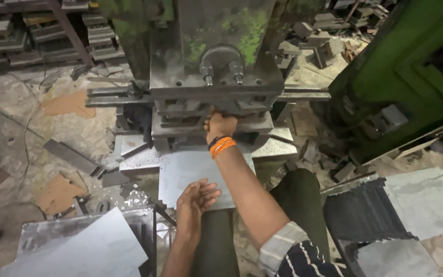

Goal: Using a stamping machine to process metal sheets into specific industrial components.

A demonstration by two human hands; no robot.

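- The person sits right in front of a grimy metal press (208,61), knees tucked up to it, seen from the head camera looking down.
- Right hand (220,124) is reached out into the gap of the press, just under the upper block. The fingers are curled in, pretty much closed, but what they've got hold of is hidden in the shadow of the gap, so can't tell.
- That wrist has orange and dark bands (221,145) on it, and the sleeve (288,251) further back is striped, rolled up near the elbow.
- Left hand (196,201) rests on the near edge of a flat grey metal sheet (190,172). Fingers are loosely spread and lying flat on top of it, thumb side toward the press, not really gripping, more pressing it down.
- The sheet lies flat on the press bed, its far end running in under the tooling by the right hand, its near end hanging toward the person's lap.
- Bottom left there's a stack of pale sheets (85,246), well apart from both hands.
- Bottom right, more grey sheets (421,200) with notched, stepped edges.
- The floor (16,128) around is littered with metal offcuts and scrap bits.
- A green machine (411,66) stands off to the right.
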